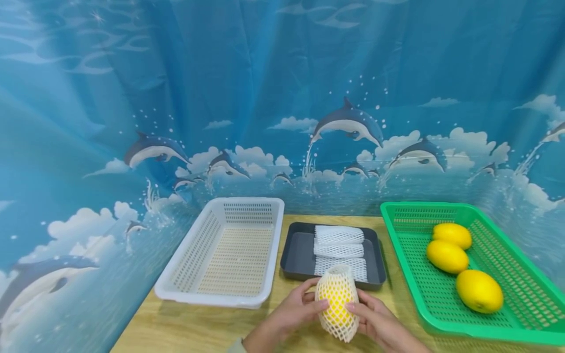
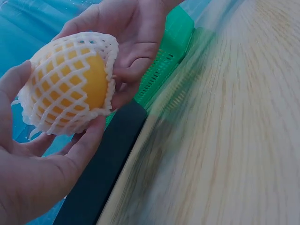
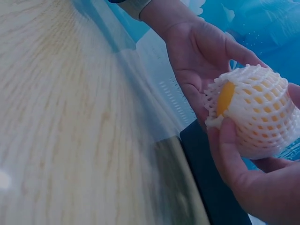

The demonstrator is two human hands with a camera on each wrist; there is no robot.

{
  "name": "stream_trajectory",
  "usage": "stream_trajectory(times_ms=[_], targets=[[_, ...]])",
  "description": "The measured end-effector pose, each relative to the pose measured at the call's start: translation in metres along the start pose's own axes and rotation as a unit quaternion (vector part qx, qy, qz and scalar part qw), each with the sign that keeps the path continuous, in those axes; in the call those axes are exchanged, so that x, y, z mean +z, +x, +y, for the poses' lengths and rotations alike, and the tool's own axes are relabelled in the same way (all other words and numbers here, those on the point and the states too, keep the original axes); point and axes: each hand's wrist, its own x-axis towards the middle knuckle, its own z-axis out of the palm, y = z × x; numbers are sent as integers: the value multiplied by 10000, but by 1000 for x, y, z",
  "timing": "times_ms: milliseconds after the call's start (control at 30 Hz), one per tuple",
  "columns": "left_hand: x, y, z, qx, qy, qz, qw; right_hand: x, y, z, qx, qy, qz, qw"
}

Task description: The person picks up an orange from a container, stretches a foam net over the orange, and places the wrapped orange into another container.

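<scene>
A yellow oval fruit (image 1: 339, 303) sits inside a white foam net sleeve (image 1: 336, 282), held up over the near side of the table. My left hand (image 1: 296, 310) grips it from the left, thumb on the netting. From the other side my right hand (image 1: 380, 321) holds it, its thumb also on the front. In the left wrist view, bare yellow skin of the fruit (image 2: 97, 80) shows at the sleeve's open end. The right wrist view shows the sleeve (image 3: 267, 112) wrapped round most of the fruit, with fingers of both hands about it.
Behind the hands is a dark grey tray (image 1: 300, 250) holding several white foam sleeves (image 1: 339, 235). A white basket (image 1: 265, 289) stands at left on the wooden table (image 1: 176, 328). At right, a green basket (image 1: 403, 264) holds three yellow fruits (image 1: 478, 291). A blue dolphin-print curtain (image 1: 265, 98) hangs behind.
</scene>
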Motion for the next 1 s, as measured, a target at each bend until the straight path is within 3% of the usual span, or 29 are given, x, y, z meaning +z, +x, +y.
stream_trajectory(times_ms=[233,433,533,767,1000], targets=[[1,0,-1,-9,-156,193,9997,2,1,-3,30,-40,-241,9997],[1,-1,0,-58,-166,360,9992,8,1,-4,-21,-410,469,9981],[2,-2,1,-102,-139,394,9991,9,1,-4,-21,-501,625,9968],[4,-3,6,-260,-26,412,9988,7,1,-3,108,-384,500,9979],[9,-5,11,-508,470,692,9952,-2,0,2,127,222,-113,9996]])
